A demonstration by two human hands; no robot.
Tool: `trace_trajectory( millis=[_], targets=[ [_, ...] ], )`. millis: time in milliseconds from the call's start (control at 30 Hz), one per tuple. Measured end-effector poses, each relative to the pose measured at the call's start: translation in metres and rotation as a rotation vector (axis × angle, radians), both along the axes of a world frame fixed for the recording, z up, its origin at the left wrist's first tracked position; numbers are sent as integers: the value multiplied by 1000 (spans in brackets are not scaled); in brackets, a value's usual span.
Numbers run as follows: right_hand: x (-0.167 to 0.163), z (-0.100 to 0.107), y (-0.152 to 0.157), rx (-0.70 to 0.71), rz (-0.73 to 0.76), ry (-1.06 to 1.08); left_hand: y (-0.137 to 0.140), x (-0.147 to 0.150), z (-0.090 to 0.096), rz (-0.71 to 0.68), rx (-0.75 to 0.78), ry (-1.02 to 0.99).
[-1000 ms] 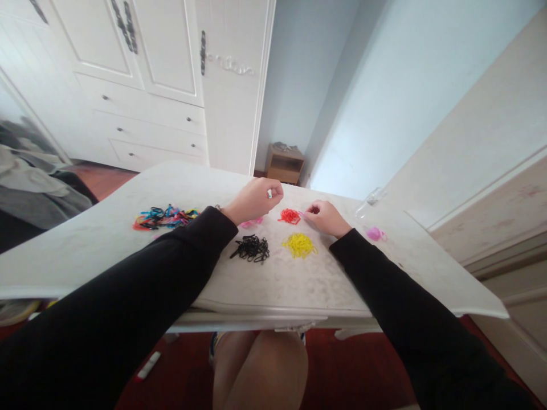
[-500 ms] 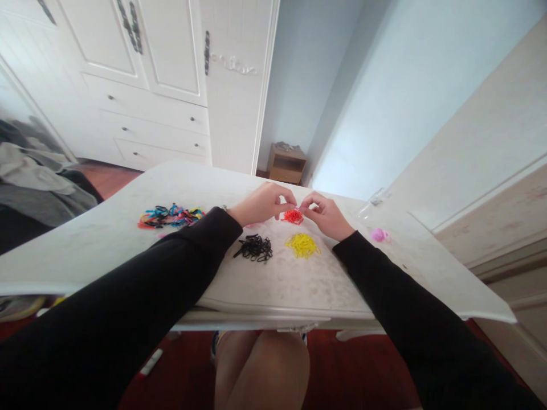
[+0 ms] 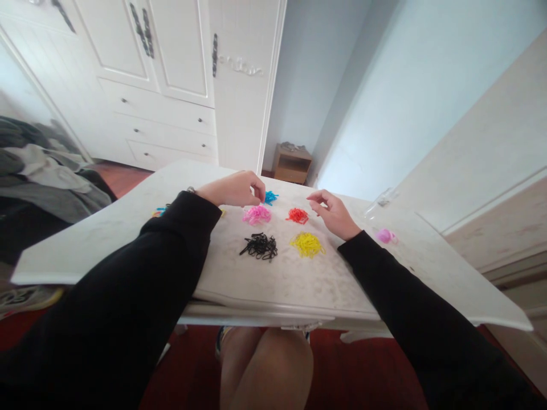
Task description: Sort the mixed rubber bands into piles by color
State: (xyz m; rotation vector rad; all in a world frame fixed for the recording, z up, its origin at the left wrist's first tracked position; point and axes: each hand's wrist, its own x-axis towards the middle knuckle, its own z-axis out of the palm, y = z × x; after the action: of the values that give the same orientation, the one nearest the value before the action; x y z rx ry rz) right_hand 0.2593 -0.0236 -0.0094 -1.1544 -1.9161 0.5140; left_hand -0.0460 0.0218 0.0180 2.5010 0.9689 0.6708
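My left hand [image 3: 240, 189] is over the far part of the white table, with curled fingers pressed together pointing down. Its fingertips are beside the pile of blue rubber bands [image 3: 270, 197] and just above the pink rubber bands [image 3: 257, 215]; anything pinched there is too small to make out. My right hand [image 3: 335, 215] hovers just right of the red rubber bands [image 3: 298, 215], thumb and fingers apart, nothing visible between them. Nearer to me lie piles of black rubber bands [image 3: 260, 246] and yellow rubber bands [image 3: 307, 245]. My left sleeve mostly hides a mixed multicoloured pile [image 3: 159, 212].
On the right of the white table [image 3: 273, 290] are a pink bundle [image 3: 386, 236] and a clear plastic item [image 3: 379, 204]. Behind the table stand a white wardrobe [image 3: 179, 68] and a small wooden stand [image 3: 293, 165]. Clothes [image 3: 47, 176] are heaped at left.
My hands, which were together over the red pile, have separated. The left has moved left toward the pink and blue piles; the right has drawn slightly right and its fingers have parted.
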Motion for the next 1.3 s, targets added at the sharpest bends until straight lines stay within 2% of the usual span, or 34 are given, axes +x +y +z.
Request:
trace_trajectory(
  millis=[133, 300, 467, 667, 867, 1000, 1300],
  targets=[
    [0, 1, -1, 3, -5, -3, -1, 1, -1, 20, -27, 8],
    [0, 0, 1, 8, -6, -7, -3, 5, -1, 96, 98, -46],
    [-1, 0, 0, -6, 14, -28, -3, 10, -7, 10, 34, 53],
    [-2, 1, -2, -12, 13, -42, -1, 12, -10, -1, -35, 59],
    [-1, 1, -2, -14, 8, -51, 3, 10, -11, 55, 17, 36],
    [-1, 2, -3, -21, 8, -52, 4, 9, -14, 74, -13, 54],
    [-1, -1, -1, -36, 10, -70, 8, 14, -19, -14, -29, 58]
  ],
)
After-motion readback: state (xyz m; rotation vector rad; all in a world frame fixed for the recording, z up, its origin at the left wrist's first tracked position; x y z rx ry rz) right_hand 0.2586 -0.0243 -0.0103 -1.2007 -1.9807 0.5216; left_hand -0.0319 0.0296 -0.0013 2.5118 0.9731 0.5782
